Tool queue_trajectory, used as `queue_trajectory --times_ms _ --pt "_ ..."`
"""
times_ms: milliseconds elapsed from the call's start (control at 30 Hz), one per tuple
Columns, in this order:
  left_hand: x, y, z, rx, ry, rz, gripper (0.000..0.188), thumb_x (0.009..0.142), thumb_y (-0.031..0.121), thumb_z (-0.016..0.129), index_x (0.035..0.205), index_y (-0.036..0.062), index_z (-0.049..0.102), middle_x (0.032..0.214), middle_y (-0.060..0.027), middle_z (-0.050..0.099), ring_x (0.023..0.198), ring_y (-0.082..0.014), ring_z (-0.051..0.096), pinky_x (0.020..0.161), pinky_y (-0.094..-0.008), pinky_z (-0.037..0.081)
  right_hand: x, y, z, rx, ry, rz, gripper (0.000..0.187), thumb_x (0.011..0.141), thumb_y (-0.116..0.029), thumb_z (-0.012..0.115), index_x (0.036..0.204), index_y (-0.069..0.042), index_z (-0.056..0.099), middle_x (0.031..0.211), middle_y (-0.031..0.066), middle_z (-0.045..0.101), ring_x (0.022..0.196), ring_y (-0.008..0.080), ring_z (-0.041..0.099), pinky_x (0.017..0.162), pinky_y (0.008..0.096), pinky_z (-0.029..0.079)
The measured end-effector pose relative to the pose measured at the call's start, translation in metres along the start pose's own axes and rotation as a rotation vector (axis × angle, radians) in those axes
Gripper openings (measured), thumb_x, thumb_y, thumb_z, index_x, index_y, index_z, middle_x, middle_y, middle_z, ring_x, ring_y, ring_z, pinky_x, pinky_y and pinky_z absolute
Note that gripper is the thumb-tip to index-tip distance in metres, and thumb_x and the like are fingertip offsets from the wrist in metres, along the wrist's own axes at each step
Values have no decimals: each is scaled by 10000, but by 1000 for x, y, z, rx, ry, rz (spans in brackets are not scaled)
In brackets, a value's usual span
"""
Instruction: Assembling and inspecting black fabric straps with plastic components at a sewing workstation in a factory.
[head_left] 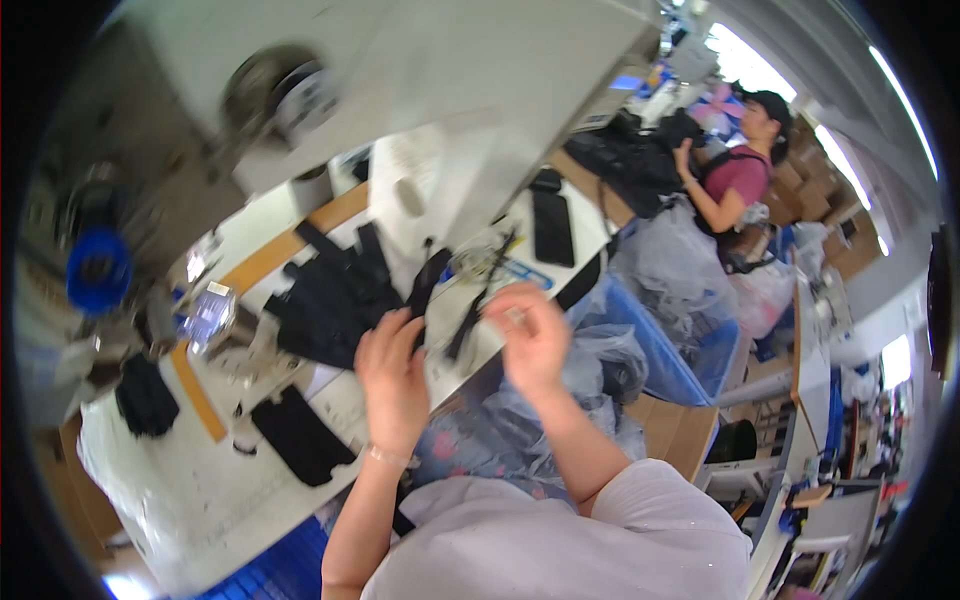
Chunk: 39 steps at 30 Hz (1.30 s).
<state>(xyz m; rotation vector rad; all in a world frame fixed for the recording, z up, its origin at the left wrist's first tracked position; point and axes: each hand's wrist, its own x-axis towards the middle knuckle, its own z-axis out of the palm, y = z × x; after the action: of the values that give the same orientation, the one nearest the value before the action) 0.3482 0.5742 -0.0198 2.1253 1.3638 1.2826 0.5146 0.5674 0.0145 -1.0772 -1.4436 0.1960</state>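
My left hand [392, 375] is at the near edge of a dark fabric piece [335, 295] with strap-like strips, its fingers bent over the cloth. A narrow black strip [428, 280] of cloth rises just beyond those fingertips. To the right, my right hand [530, 335] is raised off the table edge with its fingers curled in; whether something small is between them is too blurred to see. Thin black cords or straps [475, 310] lie just left of it. Over the work stands the white body of a sewing machine [420, 180].
A black phone [553, 228] lies on the white table [225, 490] right of the machine. Black fabric pieces [302, 435] lie at the left. A blue crate [660, 365] with clear plastic bags stands at my right. Farther off, a person [740, 180] handles black goods.
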Motion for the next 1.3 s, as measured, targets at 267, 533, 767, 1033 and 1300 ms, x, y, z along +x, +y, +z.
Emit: queue_trajectory --times_ms 267,533,767,1033,1300 --pt "-24 27 -72 -583 -18 -522 193 924 104 562 879 -68 639 730 -19 523 611 -56 453 535 -210 356 -34 -42 33 181 -598 -218 219 722 -5 671 933 -51 630 896 86 597 847 272 586 716 359 478" --pt "-36 27 -67 -907 -117 -813 176 898 112 631 960 -52 635 686 -52 633 507 -60 562 435 -197 451 -70 -29 28 564 -559 484 211 691 52 714 882 -16 657 949 79 587 870 174 561 775 287 447" --pt "-52 25 -66 -721 161 -616 83 856 58 647 825 -19 656 643 -58 623 521 -50 523 453 -224 392 -91 -30 41 962 -557 784 142 743 -94 759 811 7 685 943 52 562 850 136 539 730 248 441" --pt "-54 -5 -101 -651 206 -668 97 870 31 624 808 -4 557 574 12 491 477 -44 468 443 -226 350 -71 -50 36 715 -862 653 63 807 32 637 852 49 677 795 65 577 715 131 604 638 224 471" --pt "-87 -15 -131 509 -18 -468 399 730 259 764 911 33 489 854 -99 517 790 -297 548 669 -379 455 -55 -51 58 837 -708 849 290 849 40 613 1138 17 606 892 85 636 783 136 624 715 274 518"
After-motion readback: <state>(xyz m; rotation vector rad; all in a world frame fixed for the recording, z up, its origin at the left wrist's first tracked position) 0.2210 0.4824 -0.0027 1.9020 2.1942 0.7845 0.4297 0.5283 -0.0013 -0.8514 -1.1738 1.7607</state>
